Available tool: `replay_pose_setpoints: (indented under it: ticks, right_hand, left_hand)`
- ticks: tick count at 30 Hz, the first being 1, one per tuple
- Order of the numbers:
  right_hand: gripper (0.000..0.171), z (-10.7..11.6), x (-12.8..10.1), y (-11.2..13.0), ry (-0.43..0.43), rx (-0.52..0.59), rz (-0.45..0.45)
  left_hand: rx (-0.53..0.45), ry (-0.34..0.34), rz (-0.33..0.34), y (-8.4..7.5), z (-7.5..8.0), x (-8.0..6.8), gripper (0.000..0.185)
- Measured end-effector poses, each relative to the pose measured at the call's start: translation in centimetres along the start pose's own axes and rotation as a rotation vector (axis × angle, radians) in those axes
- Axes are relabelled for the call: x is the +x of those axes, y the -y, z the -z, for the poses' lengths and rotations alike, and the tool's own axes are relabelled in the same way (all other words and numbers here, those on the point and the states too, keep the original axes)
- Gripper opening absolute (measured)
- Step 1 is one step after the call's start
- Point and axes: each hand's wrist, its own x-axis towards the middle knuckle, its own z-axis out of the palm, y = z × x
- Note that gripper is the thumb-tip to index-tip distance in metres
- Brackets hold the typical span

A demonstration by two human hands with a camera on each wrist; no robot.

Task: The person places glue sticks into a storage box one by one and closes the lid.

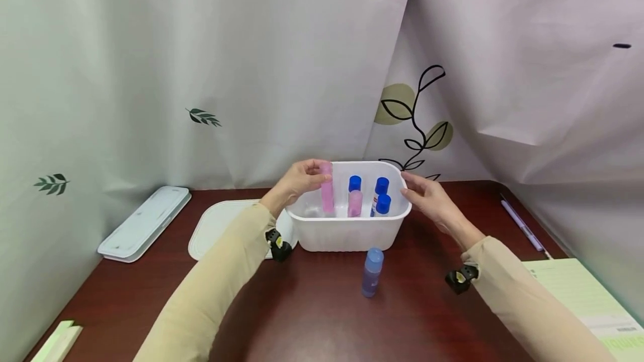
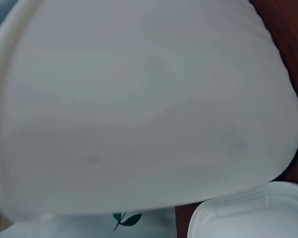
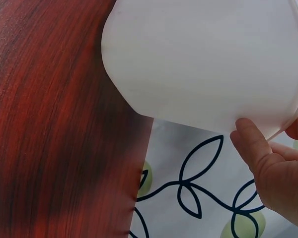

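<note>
My left hand (image 1: 301,180) pinches an upright pink glue stick (image 1: 327,194) inside the left end of a white plastic bin (image 1: 347,234). Toward the bin's right side stand three blue-capped glue sticks (image 1: 382,186) and another pink glue stick (image 1: 355,203). At the far right corner my right hand (image 1: 426,197) grips the bin's rim; its fingers (image 3: 252,139) lie against the outer wall in the right wrist view. A translucent blue glue stick (image 1: 372,272) stands on the table in front of the bin. The left wrist view is mostly filled by the bin's wall (image 2: 149,109).
A white lid (image 1: 216,225) lies partly behind the left forearm. Farther left is a long pale case (image 1: 146,222), with light green blocks (image 1: 57,342) at the near left. On the right are a purple pen (image 1: 522,225) and a green notepad (image 1: 586,295). A curtain backs the table.
</note>
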Motion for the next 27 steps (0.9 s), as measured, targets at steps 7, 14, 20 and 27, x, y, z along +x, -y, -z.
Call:
replay_pose_setpoints:
  ticks: [7,14,20,27]
  right_hand:
    - [0.054,0.1,0.1,0.1,-0.004,-0.009,0.003]
    - [0.054,0.0,0.1,-0.1,-0.007,-0.028,-0.025]
    - [0.054,-0.3,0.0,-0.3,-0.005,-0.019,-0.012]
    - [0.054,-0.3,0.2,-0.3,-0.007,-0.011,-0.011]
  left_hand:
    - [0.118,-0.025,0.05,0.3,-1.2,0.6,0.028]
    - [0.242,-0.035,0.047,0.7,-1.5,0.3,0.026]
    - [0.268,-0.036,0.064,0.9,-1.5,0.1,0.03]
    - [0.274,-0.054,-0.012,0.2,-1.0,-0.8,0.052]
